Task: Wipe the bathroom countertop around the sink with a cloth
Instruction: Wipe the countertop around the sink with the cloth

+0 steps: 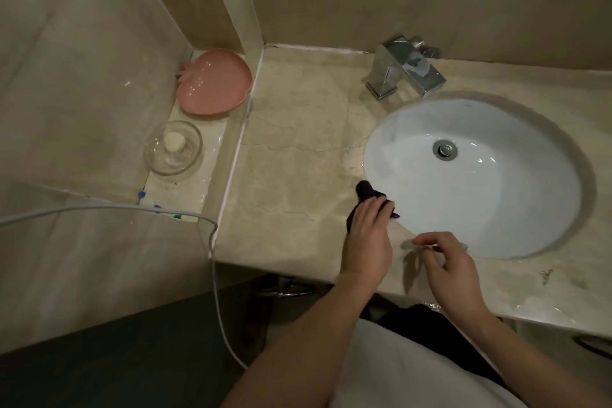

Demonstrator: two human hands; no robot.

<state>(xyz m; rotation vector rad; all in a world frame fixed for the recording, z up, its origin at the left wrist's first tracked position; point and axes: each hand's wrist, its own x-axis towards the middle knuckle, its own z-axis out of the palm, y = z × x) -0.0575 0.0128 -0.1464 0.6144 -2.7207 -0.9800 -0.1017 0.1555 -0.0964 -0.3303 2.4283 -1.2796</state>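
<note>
1. White shirt front [397, 371] fills the bottom edge, nearest the lens; both bare forearms reach up from it to the surface.
2. Far left: beige stone wall panel, with a thin white cable [212, 262] running across it, looping at the corner of the surface and dropping down.
3. Low ledge left of the surface carries a pink fruit-shaped plastic dish [215, 83] at the back and a clear round glass dish [173, 147] nearer, with a small pale bar of soap [174, 140] inside it. The two dishes sit close but apart.
4. Beige marble surface [298, 149] shows hairline cracks left of the basin and wet sheen near the front edge.
5. Left hand [366, 238] lies palm-down on the dark purple cloth [366, 190], fingers extended over it and pressing it onto the surface. Cloth sits right at the left rim of the basin, bunched, poking out beyond the fingertips and to the hand's left.
6. Right hand [450, 265] hovers just above the front strip of surface, fingers loosely curled, thumb and forefinger close together. Can't tell if they pinch anything. It casts a shadow on the surface beside it.
7. White oval undermount sink [414, 182] sits right of the cloth, with a chrome drain plug [444, 149] in its middle.
8. Chrome square-bodied tap [405, 68] stands on the surface behind the sink, spout over the back rim.
9. Far right front of the surface: small dark smudge [546, 275] and a wet patch.
</note>
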